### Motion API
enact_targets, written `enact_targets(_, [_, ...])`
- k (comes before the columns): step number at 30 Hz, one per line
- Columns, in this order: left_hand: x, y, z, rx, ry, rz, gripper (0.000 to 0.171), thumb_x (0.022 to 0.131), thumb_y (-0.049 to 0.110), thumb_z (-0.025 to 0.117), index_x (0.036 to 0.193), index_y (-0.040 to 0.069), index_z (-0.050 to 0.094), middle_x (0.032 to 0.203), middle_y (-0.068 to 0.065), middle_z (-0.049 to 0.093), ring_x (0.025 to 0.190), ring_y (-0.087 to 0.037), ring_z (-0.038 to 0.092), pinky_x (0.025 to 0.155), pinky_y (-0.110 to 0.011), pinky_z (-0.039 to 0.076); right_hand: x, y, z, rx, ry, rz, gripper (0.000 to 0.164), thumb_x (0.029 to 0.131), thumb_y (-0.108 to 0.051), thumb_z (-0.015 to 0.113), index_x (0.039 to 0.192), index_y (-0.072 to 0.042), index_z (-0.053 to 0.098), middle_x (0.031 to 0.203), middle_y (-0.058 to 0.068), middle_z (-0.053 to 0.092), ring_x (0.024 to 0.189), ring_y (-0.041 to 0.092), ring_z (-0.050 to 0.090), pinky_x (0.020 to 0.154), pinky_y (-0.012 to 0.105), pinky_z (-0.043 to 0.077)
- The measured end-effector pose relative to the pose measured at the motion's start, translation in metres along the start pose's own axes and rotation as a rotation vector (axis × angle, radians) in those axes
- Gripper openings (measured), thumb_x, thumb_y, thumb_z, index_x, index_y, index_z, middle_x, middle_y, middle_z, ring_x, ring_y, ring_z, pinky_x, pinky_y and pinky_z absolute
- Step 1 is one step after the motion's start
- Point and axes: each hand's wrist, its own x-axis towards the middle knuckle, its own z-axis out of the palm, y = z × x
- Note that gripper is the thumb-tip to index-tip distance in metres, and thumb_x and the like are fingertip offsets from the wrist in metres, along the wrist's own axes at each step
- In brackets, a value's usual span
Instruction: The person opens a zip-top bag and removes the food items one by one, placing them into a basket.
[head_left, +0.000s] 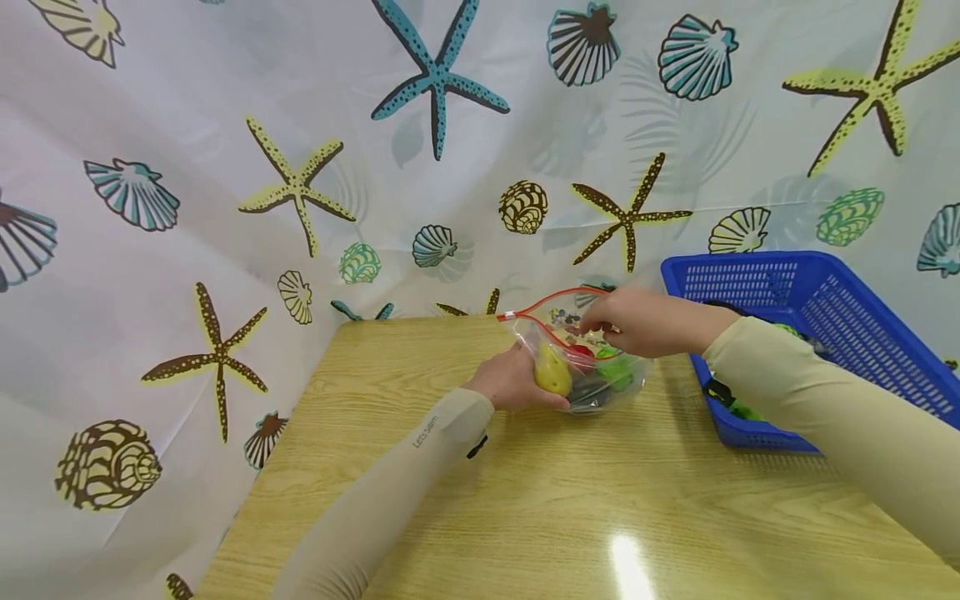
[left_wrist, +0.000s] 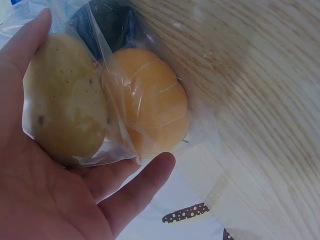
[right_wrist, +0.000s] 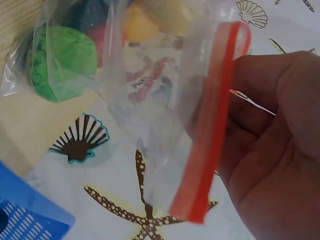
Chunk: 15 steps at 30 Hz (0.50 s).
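A clear zip-top bag (head_left: 636, 379) with a red zip strip (right_wrist: 212, 130) stands on the table, its mouth spread apart. My left hand (head_left: 513, 379) grips the bag's left side, curved around a yellow-brown potato (left_wrist: 65, 100) inside it. Beside the potato in the left wrist view lie a round orange piece with pale lines (left_wrist: 147, 100) and a dark piece (left_wrist: 107, 27). A green round piece (right_wrist: 65, 62) and a red piece (head_left: 580, 357) also show through the film. At the far right rim, my right hand (head_left: 630, 321) pinches the bag by its zip edge.
On the right of the wooden table (head_left: 420, 358) stands a blue perforated basket (head_left: 742, 262), with green and dark things in it, partly behind my right forearm. A white sheet (head_left: 480, 150) printed with shells and starfish hangs behind the table.
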Motion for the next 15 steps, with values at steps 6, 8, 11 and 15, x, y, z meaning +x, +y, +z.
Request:
enact_targets(6, [0.001,0.001,0.000,0.003,-0.005,0.007,0.102,0.056,0.074,0.072,0.134,0.021,0.033,0.106,0.003,0.050,0.083,-0.013,0.052,0.074,-0.037,0.051,0.013,0.004,0.017,0.006,-0.096,0.059,0.039,0.085,-0.001,0.064,0.124,-0.009,0.062,0.111,0.007,0.066,0.097,0.020,0.057,0.082,0.041,0.052])
enact_targets(8, [0.000,0.001,-0.001,0.003,-0.009,0.004,0.103,0.056,0.074,0.072,0.135,0.021,0.033,0.107,0.003,0.050,0.083,-0.013,0.052,0.075,-0.037,0.051,0.016,0.004,0.022,0.021,-0.117,0.062,0.045,0.086,-0.005,0.066,0.130,-0.010,0.057,0.116,0.008,0.064,0.102,0.020,0.056,0.085,0.043,0.051])
enact_targets(11, [0.000,0.002,-0.001,0.006,-0.011,0.002,0.105,0.057,0.073,0.073,0.137,0.021,0.031,0.109,0.003,0.049,0.084,-0.013,0.051,0.076,-0.037,0.051,0.020,0.003,0.026,0.033,-0.134,0.064,0.057,0.087,-0.012,0.068,0.140,-0.011,0.046,0.119,0.009,0.063,0.105,0.020,0.055,0.088,0.043,0.049])
enact_targets(15, [0.000,0.002,-0.001,0.012,-0.010,0.005,0.109,0.057,0.072,0.073,0.142,0.020,0.028,0.111,0.004,0.049,0.085,-0.012,0.051,0.078,-0.036,0.051,0.026,0.003,0.032,0.051,-0.146,0.067,0.066,0.087,-0.014,0.068,0.146,-0.010,0.037,0.119,0.010,0.063,0.102,0.018,0.057,0.086,0.041,0.051])
